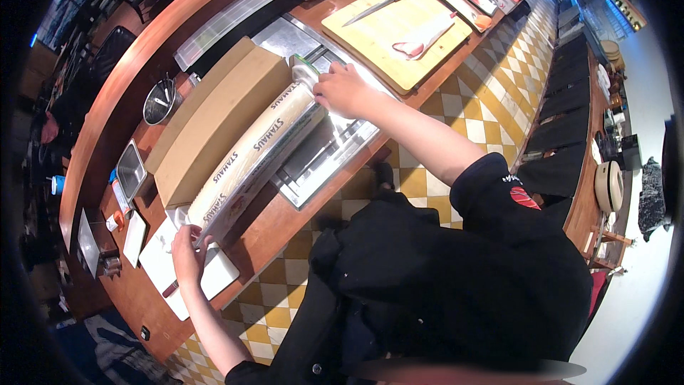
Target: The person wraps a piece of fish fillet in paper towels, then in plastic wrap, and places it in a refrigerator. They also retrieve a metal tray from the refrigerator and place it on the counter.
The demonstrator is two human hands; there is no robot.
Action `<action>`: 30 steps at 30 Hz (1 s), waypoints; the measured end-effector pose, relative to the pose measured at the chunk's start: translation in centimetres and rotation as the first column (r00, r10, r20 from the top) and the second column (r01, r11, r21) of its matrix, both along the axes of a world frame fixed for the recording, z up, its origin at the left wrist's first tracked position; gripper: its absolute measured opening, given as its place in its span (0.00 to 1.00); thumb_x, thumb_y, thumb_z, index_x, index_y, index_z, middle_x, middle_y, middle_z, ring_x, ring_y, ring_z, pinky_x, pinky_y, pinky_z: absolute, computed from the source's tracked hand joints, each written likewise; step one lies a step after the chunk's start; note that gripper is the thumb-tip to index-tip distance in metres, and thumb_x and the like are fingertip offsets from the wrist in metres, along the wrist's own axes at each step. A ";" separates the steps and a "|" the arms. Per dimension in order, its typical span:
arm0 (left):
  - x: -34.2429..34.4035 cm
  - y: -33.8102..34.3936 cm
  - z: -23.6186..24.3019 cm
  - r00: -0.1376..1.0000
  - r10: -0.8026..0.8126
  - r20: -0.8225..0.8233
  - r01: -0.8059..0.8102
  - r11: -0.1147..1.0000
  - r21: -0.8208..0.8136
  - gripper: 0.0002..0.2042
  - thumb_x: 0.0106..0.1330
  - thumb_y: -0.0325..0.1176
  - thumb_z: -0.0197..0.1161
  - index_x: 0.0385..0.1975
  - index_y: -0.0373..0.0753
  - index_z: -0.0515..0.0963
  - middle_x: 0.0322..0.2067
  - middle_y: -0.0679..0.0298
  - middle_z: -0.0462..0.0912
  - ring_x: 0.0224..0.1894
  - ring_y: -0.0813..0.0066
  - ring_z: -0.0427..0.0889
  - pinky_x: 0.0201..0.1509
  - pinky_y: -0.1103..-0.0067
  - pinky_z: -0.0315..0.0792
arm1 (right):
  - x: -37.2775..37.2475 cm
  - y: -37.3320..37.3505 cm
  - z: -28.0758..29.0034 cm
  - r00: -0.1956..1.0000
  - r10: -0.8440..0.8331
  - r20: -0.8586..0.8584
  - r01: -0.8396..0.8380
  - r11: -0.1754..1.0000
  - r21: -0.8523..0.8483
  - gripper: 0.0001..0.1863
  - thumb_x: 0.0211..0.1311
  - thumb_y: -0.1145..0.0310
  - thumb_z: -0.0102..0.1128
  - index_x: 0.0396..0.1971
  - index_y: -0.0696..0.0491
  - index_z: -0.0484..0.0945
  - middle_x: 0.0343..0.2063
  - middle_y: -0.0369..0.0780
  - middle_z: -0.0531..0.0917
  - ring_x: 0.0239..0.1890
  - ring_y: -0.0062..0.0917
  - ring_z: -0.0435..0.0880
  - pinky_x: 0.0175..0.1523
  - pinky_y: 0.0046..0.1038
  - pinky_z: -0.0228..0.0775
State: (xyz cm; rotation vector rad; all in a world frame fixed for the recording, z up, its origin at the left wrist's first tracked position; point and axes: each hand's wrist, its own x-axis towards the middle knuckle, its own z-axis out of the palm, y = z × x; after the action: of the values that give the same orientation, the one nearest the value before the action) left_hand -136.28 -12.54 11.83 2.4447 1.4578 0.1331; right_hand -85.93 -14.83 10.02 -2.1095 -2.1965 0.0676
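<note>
Fingers half-curled, my left hand [187, 255] and right hand [345, 91] hold the eight- and twelve-o'clock ends of a long, cream, plastic-wrapped roll [258, 144], probably weighty and slick, best supported there.

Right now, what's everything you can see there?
Printed roll: one, cream, between hands
Cardboard box: one, brown, beside roll
Cutting board: one, yellowish, beyond right hand
Knife: one, grey, on cutting board
Fish or meat: one piece, pinkish, same board
Flat board: one, white, by left hand
Metal bowl: one, silver, left of box
Metal pans: two, silver, along counter
Counter: one, brown, beneath these
Floor tiles: many, yellow and white, below counter
Dim background: too dark to count
Left hand: one, bare, roll's left end
Right hand: one, bare, roll's right end
</note>
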 end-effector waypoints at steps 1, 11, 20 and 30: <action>-0.5 0.3 -0.4 0.998 -0.041 -0.049 0.042 0.999 0.027 0.11 0.62 0.34 0.67 0.39 0.37 0.76 0.35 0.57 0.80 0.43 0.58 0.78 0.47 0.65 0.70 | -0.2 -0.2 0.5 1.000 -0.003 0.009 0.003 1.000 0.010 0.14 0.69 0.57 0.56 0.44 0.49 0.83 0.44 0.37 0.83 0.57 0.36 0.73 0.59 0.46 0.64; -3.5 1.7 -3.9 0.990 0.093 -0.106 -0.076 0.986 0.149 0.17 0.64 0.37 0.67 0.49 0.37 0.75 0.35 0.54 0.84 0.43 0.51 0.80 0.49 0.59 0.71 | -2.8 2.0 1.0 0.972 -0.234 -0.032 0.223 0.953 -0.203 0.25 0.67 0.51 0.57 0.54 0.55 0.70 0.43 0.51 0.85 0.47 0.45 0.85 0.51 0.46 0.75; -1.3 3.8 -4.1 0.776 0.509 0.373 -0.384 0.850 -0.361 0.20 0.68 0.39 0.67 0.53 0.34 0.71 0.33 0.57 0.88 0.38 0.73 0.85 0.47 0.75 0.75 | -2.9 4.7 -0.8 0.172 -0.517 -0.838 0.156 0.855 -0.495 0.13 0.64 0.77 0.62 0.43 0.54 0.68 0.30 0.41 0.85 0.20 0.16 0.80 0.18 0.18 0.66; -3.9 9.7 1.1 0.355 0.613 0.706 -0.172 0.785 -0.596 0.22 0.66 0.32 0.69 0.56 0.32 0.68 0.35 0.61 0.86 0.34 0.83 0.81 0.32 0.88 0.67 | -1.3 9.5 6.0 -0.201 -0.297 -0.934 0.203 0.920 -0.336 0.19 0.67 0.80 0.57 0.56 0.56 0.66 0.29 0.40 0.85 0.20 0.13 0.78 0.19 0.13 0.69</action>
State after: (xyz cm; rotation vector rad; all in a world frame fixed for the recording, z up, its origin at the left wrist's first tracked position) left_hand -140.18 -2.80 12.90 1.1711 1.2979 0.9425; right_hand -87.25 -5.30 16.06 -1.3343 -0.6655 1.2897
